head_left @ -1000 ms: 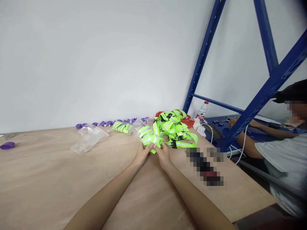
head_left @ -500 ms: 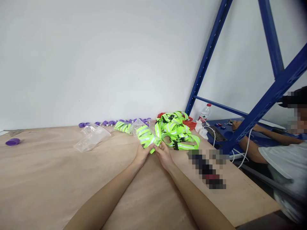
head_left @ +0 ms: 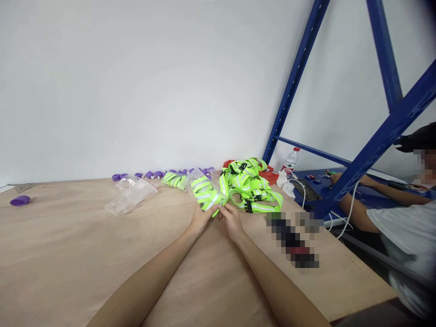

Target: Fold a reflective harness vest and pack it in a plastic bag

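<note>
Obs. via head cam, from my remote stn. L hand [head_left: 201, 219]: fingers closed, narrow, gripping the lower edge of a flat bundle of fluorescent yellow-green webbing w/ silver-white stripes, in a clear plastic bag [head_left: 204, 190]. R hand [head_left: 233, 221]: fingers curled in, nearly shut, pinching the bundle's lower RH corner; exact fingertip contact too small for me to confirm. Hands side by side, close tog., thumbs near each other.

Bundle loc.: ctr of view, tilted, above the near side of the brown-covered tabletop [head_left: 102, 263]; I can't tell if its underside touches the surface.

Adj. R: loose heap of yellow-green striped straps w/ black buckles [head_left: 252, 181], just beside the bundle. Behind, L: a second bagged yellow-green bundle [head_left: 175, 180], lying flat. Further L: clear plastic bag w/ red line along one edge [head_left: 127, 200], on tabletop. Row of small purple pcs w/ whitish parts [head_left: 158, 174] along the wall. Far L, well apart: single purple oval pc [head_left: 20, 200]. R of heap, nr side: dark item, pixelated [head_left: 293, 245], ID n/a.
</note>
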`<state>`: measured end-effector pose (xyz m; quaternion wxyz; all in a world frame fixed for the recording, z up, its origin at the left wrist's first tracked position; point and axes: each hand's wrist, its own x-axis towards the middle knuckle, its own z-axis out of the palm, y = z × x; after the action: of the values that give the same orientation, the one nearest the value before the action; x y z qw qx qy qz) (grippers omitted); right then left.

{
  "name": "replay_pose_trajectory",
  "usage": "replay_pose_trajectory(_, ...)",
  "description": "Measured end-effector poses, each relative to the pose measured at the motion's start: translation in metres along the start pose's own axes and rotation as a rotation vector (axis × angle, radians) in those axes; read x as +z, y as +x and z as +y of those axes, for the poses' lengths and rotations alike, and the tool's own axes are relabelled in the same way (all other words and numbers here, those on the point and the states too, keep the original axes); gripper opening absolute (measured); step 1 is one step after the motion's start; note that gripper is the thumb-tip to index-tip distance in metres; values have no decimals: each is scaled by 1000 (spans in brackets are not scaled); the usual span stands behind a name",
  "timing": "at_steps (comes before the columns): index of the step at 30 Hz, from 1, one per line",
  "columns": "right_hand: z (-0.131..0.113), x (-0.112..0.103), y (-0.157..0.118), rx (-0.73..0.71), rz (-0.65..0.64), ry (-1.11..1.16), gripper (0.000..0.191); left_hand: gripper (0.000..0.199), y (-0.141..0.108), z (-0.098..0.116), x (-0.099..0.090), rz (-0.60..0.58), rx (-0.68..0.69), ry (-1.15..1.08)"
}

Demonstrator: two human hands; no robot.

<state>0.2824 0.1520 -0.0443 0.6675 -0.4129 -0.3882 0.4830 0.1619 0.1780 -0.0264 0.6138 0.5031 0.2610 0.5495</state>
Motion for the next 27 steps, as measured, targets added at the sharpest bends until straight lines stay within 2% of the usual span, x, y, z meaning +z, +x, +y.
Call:
replay_pose_trajectory(4, 3, 5, -2, 17, 17, 67, 42, 43, -2, -4, 0, -41, 18, 30)
replay_pose_trajectory(9, 1, 10, -5, 54, 100, 292, 45, 49, -4, -8, 1, -73, 37, 60)
replay_pose_trajectory(14, -1, 7, -5, 115, 49, 392, 31, 51, -8, -8, 4, -101, 43, 71)
replay_pose_trajectory(23, -3, 5, -5, 122, 17, 443, 21, 57, -10, -10, 9, -67, 74, 60)
replay_pose_trajectory(27, -4, 7, -8, 165, -32, 480, 21, 51, -10, -13, 6, -39, 64, 56)
